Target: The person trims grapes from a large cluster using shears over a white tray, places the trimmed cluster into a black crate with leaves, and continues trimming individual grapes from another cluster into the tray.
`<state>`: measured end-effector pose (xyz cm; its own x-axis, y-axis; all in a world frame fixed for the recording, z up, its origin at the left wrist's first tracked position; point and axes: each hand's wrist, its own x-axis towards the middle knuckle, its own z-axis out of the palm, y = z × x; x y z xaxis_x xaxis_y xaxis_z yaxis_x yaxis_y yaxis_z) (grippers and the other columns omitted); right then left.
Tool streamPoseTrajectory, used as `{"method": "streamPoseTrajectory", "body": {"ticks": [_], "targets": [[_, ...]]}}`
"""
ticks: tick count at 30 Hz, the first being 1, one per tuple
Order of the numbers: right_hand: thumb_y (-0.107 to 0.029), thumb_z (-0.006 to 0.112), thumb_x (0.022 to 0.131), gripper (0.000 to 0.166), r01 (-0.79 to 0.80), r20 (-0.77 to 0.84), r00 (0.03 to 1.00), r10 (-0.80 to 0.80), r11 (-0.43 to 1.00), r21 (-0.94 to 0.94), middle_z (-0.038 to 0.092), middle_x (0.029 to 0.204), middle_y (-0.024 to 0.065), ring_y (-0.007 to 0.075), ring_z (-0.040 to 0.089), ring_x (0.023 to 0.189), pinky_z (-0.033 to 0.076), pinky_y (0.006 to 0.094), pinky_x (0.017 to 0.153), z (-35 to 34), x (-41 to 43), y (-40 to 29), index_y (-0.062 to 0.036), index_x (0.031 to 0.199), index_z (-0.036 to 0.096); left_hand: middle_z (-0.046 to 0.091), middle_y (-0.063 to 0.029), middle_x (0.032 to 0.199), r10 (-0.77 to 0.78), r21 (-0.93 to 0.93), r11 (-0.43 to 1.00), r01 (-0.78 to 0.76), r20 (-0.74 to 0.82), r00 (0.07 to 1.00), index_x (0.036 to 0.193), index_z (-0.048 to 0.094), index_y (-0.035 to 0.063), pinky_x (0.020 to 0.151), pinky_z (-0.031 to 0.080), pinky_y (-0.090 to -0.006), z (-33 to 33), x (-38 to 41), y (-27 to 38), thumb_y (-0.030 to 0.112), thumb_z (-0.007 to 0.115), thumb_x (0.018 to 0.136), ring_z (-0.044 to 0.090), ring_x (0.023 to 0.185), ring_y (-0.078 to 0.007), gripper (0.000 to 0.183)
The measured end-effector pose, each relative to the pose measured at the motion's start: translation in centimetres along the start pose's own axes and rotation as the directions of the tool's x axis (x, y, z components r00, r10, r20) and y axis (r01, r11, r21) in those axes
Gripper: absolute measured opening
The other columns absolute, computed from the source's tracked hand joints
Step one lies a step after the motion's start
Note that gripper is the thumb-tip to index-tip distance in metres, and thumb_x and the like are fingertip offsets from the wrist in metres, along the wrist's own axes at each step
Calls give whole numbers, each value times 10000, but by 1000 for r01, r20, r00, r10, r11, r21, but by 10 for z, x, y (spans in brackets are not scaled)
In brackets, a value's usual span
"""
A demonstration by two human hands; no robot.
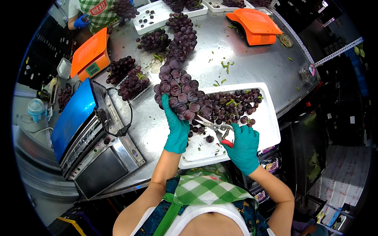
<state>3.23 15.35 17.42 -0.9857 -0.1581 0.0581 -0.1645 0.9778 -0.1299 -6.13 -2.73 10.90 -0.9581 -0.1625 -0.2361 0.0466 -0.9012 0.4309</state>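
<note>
My left hand (176,129), in a teal glove, holds up a large bunch of dark purple grapes (183,94) from its lower left side. Red-handled pruning shears (220,131) are in my right hand (244,146), also gloved in teal. Their blades are apart, with the tips close to the lower edge of the held bunch. Beneath both hands lies a white plastic tray (270,129) with small grape clusters (236,106) and loose grapes (209,139). More grape bunches (181,44) lie on the metal table beyond the held one.
A film wrapping machine (97,165) with a blue panel stands at left. Orange scales (91,56) (255,25) flank the table's far half. Packed grapes (134,84) lie left of centre. Green stem bits (226,66) dot the metal table (251,65). A co-worker's blue-gloved hand (81,22) is at top left.
</note>
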Motion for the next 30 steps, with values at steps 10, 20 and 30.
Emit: {"method": "streamPoseTrajectory", "body": {"ticks": [10, 20, 30], "targets": [[-266, 771, 570, 719, -58, -247, 968, 36, 995, -79, 470, 956, 66, 235, 446, 909, 300, 397, 815, 20, -6, 0, -122, 1211, 477, 539, -48, 1167, 29, -90, 995, -32, -29, 999, 1211, 469, 147, 852, 511, -360, 7, -2, -4, 481, 504, 855, 564, 1018, -205, 490], [-215, 677, 667, 421, 2, -359, 930, -76, 979, -202, 483, 785, 35, 195, 494, 754, 342, 363, 716, 21, 13, 11, -114, 1052, 539, 514, -37, 1203, 52, -36, 998, -53, -27, 998, 1243, 440, 142, 912, 465, -371, 9, -5, -6, 483, 513, 843, 526, 1078, -202, 531], [-203, 680, 659, 271, 115, -264, 953, -149, 984, -139, 450, 666, 43, 204, 480, 601, 350, 348, 585, 15, 14, 29, -116, 878, 546, 497, -42, 1220, 90, -6, 996, -90, -50, 995, 1266, 418, 148, 953, 432, -375, 11, -2, -10, 513, 517, 827, 503, 1111, -207, 579]]}}
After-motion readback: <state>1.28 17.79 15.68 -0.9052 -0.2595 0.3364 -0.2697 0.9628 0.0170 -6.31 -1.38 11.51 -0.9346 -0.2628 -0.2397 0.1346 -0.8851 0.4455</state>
